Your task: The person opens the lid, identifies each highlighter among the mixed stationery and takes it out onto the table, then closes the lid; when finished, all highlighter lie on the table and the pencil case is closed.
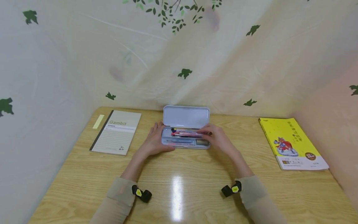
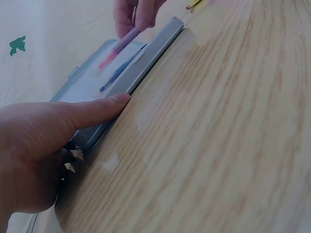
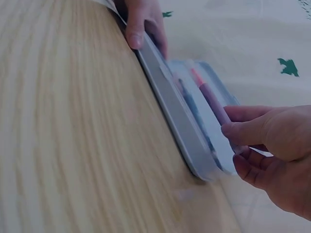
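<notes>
Pen (image 3: 212, 99): purple, just above the open pencil case (image 1: 185, 115) — long axis left to right, red end pointing left
Right hand (image 1: 217, 139): pinches the pen's right end
Left hand (image 1: 152, 140): wrapped round the case's left end, apart from the right
Pen handling: probably stowing or lifting out — next calls for keeping it lengthwise, case steadied

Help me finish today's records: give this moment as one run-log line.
left hand: holds pencil case | right hand: pinches purple pen over case | lid: open | notebook: left | yellow book: right
</notes>
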A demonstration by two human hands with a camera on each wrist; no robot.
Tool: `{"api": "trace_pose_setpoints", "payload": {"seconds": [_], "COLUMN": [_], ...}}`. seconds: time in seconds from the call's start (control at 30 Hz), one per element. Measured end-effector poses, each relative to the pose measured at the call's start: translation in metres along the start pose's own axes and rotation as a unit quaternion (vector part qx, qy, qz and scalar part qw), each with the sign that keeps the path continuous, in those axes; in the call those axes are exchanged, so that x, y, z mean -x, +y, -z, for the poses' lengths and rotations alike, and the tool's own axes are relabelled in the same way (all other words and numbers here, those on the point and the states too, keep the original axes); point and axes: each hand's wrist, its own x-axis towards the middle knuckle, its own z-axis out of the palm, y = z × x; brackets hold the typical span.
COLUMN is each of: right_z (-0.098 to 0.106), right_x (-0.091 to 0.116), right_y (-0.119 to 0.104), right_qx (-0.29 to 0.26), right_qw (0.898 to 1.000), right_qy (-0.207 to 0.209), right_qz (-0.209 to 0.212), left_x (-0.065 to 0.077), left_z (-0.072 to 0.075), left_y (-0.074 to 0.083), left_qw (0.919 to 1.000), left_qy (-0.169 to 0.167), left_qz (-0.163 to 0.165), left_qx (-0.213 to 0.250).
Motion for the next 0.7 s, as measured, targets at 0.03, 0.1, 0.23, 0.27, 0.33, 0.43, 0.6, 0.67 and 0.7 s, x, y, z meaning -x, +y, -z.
{"api": "trace_pose_setpoints", "payload": {"seconds": [0.03,0.1,0.23,0.27,0.33,0.43,0.6,0.67,0.7], "right_z": [0.004,0.011,0.026,0.029,0.037,0.047,0.062,0.068,0.071], "right_x": [0.002,0.005,0.013,0.014,0.018,0.023,0.028,0.03,0.032], "right_y": [0.002,0.008,0.019,0.022,0.027,0.035,0.049,0.054,0.056], "right_qx": [-0.001,-0.002,-0.005,-0.005,0.002,0.016,0.035,0.038,0.04], "right_qw": [1.0,1.0,1.0,0.999,0.999,0.999,0.997,0.997,0.997], "right_qy": [0.007,0.018,0.03,0.032,0.038,0.047,0.059,0.065,0.069], "right_qz": [0.001,0.004,-0.002,-0.002,-0.006,-0.011,-0.021,-0.021,-0.018], "left_x": [0.0,0.0,0.0,0.0,0.0,0.0,0.001,0.001,0.001], "left_z": [0.0,-0.001,-0.002,-0.001,-0.001,-0.001,-0.001,-0.001,-0.001], "left_y": [0.0,0.0,-0.001,-0.002,-0.002,-0.001,-0.001,-0.001,-0.001], "left_qw": [1.0,1.0,1.0,1.0,1.0,1.0,1.0,1.0,1.0], "left_qy": [0.001,0.0,0.002,0.002,0.001,-0.001,0.003,0.005,0.005], "left_qz": [-0.001,0.0,0.0,0.002,0.003,0.003,0.001,0.0,0.0], "left_qx": [-0.001,-0.003,-0.002,-0.002,0.001,0.003,-0.001,-0.001,0.0]}}
